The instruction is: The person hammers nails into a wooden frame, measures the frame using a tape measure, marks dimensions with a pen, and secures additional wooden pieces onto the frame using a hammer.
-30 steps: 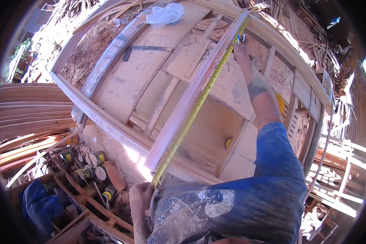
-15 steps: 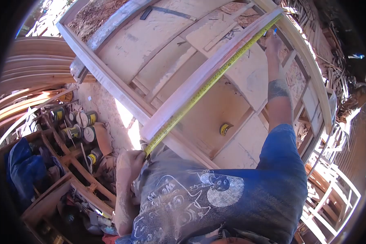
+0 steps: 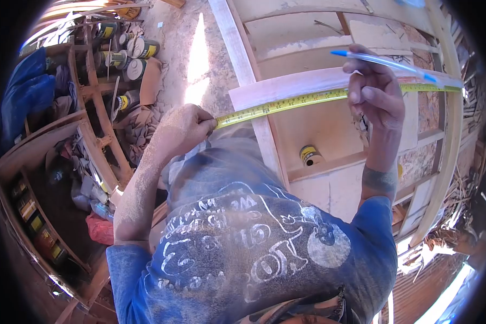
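A yellow tape measure blade (image 3: 286, 104) lies stretched along a pale pinkish wooden board (image 3: 302, 82). My left hand (image 3: 186, 127), dusted with sawdust, pinches the blade just past the board's left end. Over the middle of the board is my right hand (image 3: 380, 94), its fingers curled around a clear pen with a blue tip (image 3: 389, 63). The board rests across a large wooden frame (image 3: 240, 51). Where the blade's far end sits, near the frame's curved right rail (image 3: 449, 54), is too small to make out.
A small yellow-and-black tin (image 3: 309, 155) lies inside the frame. Several paint tins (image 3: 143, 48) stand on the floor to the left, by a curved wooden framework (image 3: 100, 135) and blue plastic sheeting (image 3: 27, 102). Wood scraps (image 3: 472, 183) pile up on the right.
My right hand has come back from the board's far end to above its middle, raising the pen. My left hand still holds the blade's near end. The view has turned and shifted left.
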{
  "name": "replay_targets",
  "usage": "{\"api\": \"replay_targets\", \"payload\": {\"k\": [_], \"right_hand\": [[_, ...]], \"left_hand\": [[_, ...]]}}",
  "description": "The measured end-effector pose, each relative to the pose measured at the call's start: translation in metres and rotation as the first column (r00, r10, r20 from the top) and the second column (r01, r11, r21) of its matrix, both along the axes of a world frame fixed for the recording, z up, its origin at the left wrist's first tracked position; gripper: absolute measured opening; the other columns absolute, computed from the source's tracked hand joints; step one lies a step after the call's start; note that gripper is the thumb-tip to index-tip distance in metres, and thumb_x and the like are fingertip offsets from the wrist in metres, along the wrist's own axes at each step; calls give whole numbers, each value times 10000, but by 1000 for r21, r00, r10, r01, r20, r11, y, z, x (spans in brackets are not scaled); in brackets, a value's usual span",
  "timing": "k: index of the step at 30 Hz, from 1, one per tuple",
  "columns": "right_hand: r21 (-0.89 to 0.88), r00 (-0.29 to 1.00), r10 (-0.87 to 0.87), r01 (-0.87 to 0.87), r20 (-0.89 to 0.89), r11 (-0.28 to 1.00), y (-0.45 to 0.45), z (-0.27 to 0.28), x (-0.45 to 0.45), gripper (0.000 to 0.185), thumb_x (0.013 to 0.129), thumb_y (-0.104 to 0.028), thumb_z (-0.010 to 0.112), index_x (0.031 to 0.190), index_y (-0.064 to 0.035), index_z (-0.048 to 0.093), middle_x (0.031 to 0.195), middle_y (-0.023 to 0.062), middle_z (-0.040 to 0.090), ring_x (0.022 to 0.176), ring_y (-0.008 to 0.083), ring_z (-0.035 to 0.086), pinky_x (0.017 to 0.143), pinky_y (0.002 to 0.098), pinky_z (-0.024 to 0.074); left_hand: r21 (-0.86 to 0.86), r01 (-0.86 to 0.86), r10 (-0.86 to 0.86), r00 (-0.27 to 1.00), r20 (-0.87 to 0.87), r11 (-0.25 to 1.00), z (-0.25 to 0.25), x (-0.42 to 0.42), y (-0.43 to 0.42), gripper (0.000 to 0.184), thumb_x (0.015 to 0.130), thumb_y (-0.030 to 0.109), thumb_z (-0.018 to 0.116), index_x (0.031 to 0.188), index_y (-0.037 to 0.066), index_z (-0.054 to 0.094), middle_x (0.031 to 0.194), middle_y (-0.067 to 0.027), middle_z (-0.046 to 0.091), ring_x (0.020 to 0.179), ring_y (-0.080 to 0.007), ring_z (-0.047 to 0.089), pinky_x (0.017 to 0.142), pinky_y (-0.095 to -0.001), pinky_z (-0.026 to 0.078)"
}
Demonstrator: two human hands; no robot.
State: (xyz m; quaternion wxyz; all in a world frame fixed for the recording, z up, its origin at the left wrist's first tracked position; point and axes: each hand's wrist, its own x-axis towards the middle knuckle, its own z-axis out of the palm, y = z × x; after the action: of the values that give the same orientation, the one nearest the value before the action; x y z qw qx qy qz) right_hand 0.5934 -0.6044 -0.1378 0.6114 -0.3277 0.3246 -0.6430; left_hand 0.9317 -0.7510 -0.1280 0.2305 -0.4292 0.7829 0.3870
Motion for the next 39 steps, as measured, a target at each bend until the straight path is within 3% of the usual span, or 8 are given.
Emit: {"api": "replay_targets", "payload": {"k": [3, 6, 9, 12, 18, 39], "right_hand": [[241, 956, 123, -57, -267, 969, -11, -27, 24, 274, 938, -96, 612, 1177, 37, 612, 946, 120, 662, 678, 100, 577, 547, 217, 477], [250, 740, 123, 62, -661, 966, -24, -22, 66, 145, 918, -127, 682, 952, 11, 651, 765, 31, 631, 648, 48, 555, 550, 199, 450], [139, 713, 117, -28, -691, 990, -27, -45, 74, 109, 890, -77, 705, 909, 0, 630, 736, 3, 618, 641, 15, 531, 540, 187, 404], [163, 672, 170, -74, -721, 984, -31, -45, 73, 139, 873, -60, 713, 825, -9, 593, 691, -2, 606, 626, 12, 525, 518, 200, 386], [-16, 511, -20, 14, -859, 1000, -33, -53, 76, 279, 854, -73, 719, 680, -13, 510, 573, 14, 547, 521, 46, 469, 470, 249, 360], [-95, 531, -91, 21, -842, 995, -32, -65, 77, 289, 867, -67, 695, 657, 3, 509, 557, 52, 533, 493, 86, 462, 478, 271, 368]], "left_hand": [[17, -4, 4, 1000, 26, 1000, 5, -6, -2, 287, 852, 235, 653, 1006, 8, 736, 775, -224, 694, 673, -262, 699, 695, -385, 531], [25, -1, 1, 999, 32, 1000, 5, -8, -3, 288, 851, 237, 654, 998, 3, 734, 765, -227, 689, 661, -260, 695, 694, -385, 530], [34, -13, 12, 1000, 28, 999, 3, -8, -1, 295, 851, 240, 654, 994, -6, 729, 749, -232, 681, 640, -254, 685, 689, -385, 528], [51, -12, 10, 999, 31, 999, 3, -8, 0, 302, 849, 242, 657, 995, -14, 724, 738, -236, 674, 624, -245, 677, 682, -383, 526], [45, -1, 0, 999, 38, 999, -1, -7, -2, 298, 848, 236, 655, 1001, -8, 730, 751, -234, 681, 623, -239, 676, 681, -383, 527], [43, 6, -8, 999, 44, 999, 1, -8, -2, 296, 850, 241, 661, 990, -8, 736, 757, -224, 688, 625, -255, 671, 677, -395, 521]]}}
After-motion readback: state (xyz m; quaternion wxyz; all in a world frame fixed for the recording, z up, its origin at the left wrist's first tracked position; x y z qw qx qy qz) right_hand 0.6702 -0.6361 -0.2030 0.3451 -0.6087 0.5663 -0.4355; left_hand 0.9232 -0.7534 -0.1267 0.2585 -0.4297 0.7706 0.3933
